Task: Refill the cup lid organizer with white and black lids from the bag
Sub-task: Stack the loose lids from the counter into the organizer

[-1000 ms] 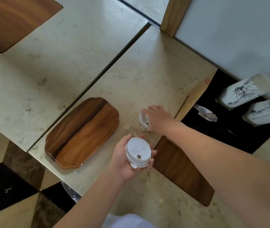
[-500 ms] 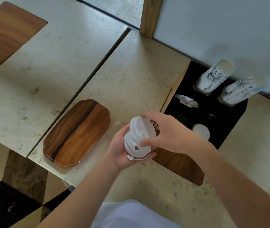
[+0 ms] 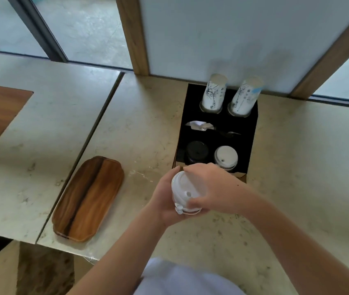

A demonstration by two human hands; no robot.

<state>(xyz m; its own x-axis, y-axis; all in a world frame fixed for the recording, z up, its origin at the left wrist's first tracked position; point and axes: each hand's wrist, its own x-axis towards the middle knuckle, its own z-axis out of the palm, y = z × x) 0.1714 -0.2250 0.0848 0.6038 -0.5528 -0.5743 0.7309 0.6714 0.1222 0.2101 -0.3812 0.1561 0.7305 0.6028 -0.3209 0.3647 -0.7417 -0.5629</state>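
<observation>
small stack of white lids point(image 3: 185, 193), thin, light, springy plastic, best held by the rim. left hand point(image 3: 165, 199) cups it from below; right hand point(image 3: 214, 188) clamps the rim. organizer point(image 3: 252, 128) on the desk point(image 3: 143, 124) just beyond the grip, white-lid well point(image 3: 226, 157) nearest.
</observation>
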